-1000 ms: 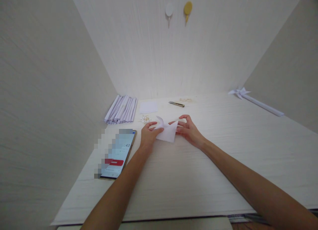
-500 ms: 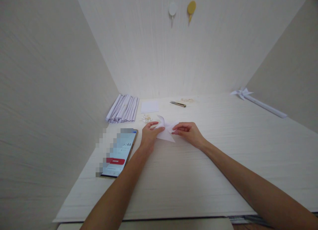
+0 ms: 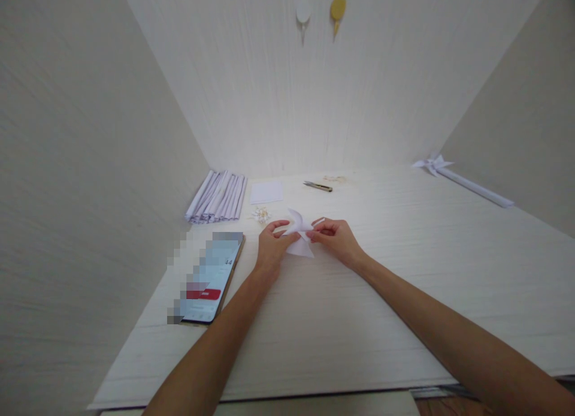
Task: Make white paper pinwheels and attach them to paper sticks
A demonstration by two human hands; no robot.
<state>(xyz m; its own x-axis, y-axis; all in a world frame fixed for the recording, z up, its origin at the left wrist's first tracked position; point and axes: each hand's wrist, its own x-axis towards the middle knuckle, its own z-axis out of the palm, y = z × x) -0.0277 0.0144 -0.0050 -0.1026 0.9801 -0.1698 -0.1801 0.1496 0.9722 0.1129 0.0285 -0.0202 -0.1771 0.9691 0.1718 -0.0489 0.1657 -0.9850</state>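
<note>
Between my two hands is a white paper pinwheel, its blades partly folded in toward the middle. My left hand grips it from the left, thumb on top near the centre and fingers behind. From the right, my right hand pinches a blade close to the centre; its fingertips partly cover that blade. Just beyond my left hand lies a small pile of white and yellowish pieces, too small to make out.
Behind are rolled paper sticks, paper squares and thread snips. A phone lies by my left forearm. At the right wall rests a pinwheel on a paper stick. Two hooks are on the back wall.
My right hand has brought its blade inward to the pinwheel's centre, closer to my left thumb. The whole view has shifted slightly.
</note>
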